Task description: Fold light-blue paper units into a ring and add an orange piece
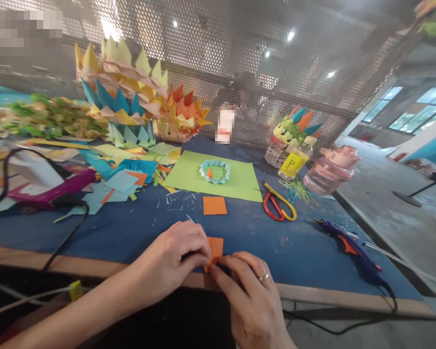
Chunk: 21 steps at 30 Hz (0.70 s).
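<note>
A piece of orange paper (216, 247) lies at the table's front edge between my two hands. My left hand (183, 249) pinches its left side, thumb and fingers together. From the right, my right hand (249, 278), with a ring on one finger, presses its fingertips on the paper's lower edge. The fingers partly cover the paper, and its lower part looks folded. Just beyond lies a flat orange paper square (214, 206). Farther back, a ring of folded light-blue paper (215, 172) with one small orange piece in it rests on a green sheet (240, 186).
Red-and-yellow scissors (279, 203) and a dark blue glue gun (352, 247) lie to the right. A purple glue gun (54, 189) with a black cord lies left among paper scraps (121, 182). Folded paper crowns (131, 92) and bottles (332, 167) stand at the back.
</note>
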### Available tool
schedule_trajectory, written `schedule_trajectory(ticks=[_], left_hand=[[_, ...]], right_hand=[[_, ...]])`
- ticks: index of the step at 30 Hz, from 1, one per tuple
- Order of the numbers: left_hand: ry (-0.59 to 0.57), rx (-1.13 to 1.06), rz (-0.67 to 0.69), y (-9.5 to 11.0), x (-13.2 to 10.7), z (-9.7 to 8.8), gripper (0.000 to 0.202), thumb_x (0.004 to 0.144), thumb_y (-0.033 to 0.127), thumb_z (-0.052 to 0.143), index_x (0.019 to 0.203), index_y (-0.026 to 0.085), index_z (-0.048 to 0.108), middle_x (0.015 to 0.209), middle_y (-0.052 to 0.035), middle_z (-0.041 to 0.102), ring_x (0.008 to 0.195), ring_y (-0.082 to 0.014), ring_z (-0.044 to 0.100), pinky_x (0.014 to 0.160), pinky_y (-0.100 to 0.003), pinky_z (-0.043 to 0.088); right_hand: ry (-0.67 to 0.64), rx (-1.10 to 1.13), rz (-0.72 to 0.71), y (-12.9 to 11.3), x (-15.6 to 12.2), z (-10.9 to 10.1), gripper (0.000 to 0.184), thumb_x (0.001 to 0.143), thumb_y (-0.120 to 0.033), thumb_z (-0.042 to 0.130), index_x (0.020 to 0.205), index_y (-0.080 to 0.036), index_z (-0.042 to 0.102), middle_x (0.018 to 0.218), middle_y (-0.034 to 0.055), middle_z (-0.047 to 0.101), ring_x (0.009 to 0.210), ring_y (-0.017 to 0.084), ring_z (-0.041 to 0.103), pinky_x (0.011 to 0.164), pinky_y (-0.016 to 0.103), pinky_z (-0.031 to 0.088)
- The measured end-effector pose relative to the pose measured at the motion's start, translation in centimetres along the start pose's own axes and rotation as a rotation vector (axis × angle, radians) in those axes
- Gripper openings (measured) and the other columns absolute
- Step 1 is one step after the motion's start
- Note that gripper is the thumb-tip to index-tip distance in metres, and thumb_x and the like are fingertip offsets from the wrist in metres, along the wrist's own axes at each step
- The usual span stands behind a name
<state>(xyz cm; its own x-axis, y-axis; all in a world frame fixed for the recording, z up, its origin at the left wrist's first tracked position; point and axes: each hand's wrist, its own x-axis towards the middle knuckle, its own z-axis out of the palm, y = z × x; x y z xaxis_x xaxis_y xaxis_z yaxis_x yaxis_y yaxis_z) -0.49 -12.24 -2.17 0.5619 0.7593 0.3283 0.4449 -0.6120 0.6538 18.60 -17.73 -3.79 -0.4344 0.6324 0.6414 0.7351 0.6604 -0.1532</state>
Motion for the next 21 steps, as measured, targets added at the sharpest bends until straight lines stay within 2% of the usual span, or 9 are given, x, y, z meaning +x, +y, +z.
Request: schedule_trajectory(ticks=[7,12,16,18,21], left_hand=[[0.062,0.065,0.052,0.0,-0.4,0.7,0.021,0.090,0.013,0.047,0.075,0.019,0.060,0.077,0.0017,0.058,0.075,-0.0121,0.052,0.073,-0.028,0.039],[0.133,0.200,0.040,0.5,-0.6,0.8,0.010,0.089,0.019,0.051,0.084,0.019,0.059,0.086,-0.0014,0.059,0.081,-0.0162,0.051,0.073,-0.031,0.040],[0.191,0.330,0.104,0.9,-1.2,1.3,0.023,0.092,0.014,0.041,0.084,0.020,0.062,0.086,-0.0013,0.061,0.078,-0.0156,0.052,0.074,-0.032,0.039],[0.233,0.353,0.190,0.8,-1.8,1.7,0.029,0.093,0.013,0.037,0.085,0.019,0.064,0.084,-0.0009,0.063,0.078,-0.0151,0.054,0.079,-0.032,0.038],[0.270,0.440,0.246,0.3,-3.2,2.5,0.030,0.094,0.014,0.036,0.100,0.018,0.065,0.092,-0.0009,0.068,0.089,-0.0152,0.057,0.094,-0.032,0.034]], right_hand=[[0.049,0.005,-0.006,0.1,-0.1,0.4,0.031,0.091,-0.014,0.041,0.105,-0.020,0.067,0.096,0.0060,0.069,0.092,0.020,0.056,0.075,0.032,0.045],[0.095,0.016,-0.001,0.2,-0.2,0.8,0.030,0.091,-0.015,0.042,0.103,-0.021,0.068,0.094,0.0051,0.070,0.090,0.019,0.057,0.074,0.032,0.045],[0.054,-0.001,-0.011,0.4,-0.1,0.5,0.029,0.091,-0.015,0.043,0.102,-0.021,0.069,0.094,0.0039,0.071,0.088,0.019,0.059,0.074,0.031,0.046],[0.056,-0.012,-0.021,0.5,-0.1,0.4,0.029,0.091,-0.014,0.043,0.101,-0.021,0.069,0.094,0.0038,0.071,0.088,0.019,0.060,0.073,0.031,0.046],[0.074,-0.028,-0.032,0.5,-0.1,0.4,0.029,0.091,-0.014,0.043,0.100,-0.020,0.070,0.094,0.0036,0.071,0.088,0.019,0.060,0.072,0.030,0.046]])
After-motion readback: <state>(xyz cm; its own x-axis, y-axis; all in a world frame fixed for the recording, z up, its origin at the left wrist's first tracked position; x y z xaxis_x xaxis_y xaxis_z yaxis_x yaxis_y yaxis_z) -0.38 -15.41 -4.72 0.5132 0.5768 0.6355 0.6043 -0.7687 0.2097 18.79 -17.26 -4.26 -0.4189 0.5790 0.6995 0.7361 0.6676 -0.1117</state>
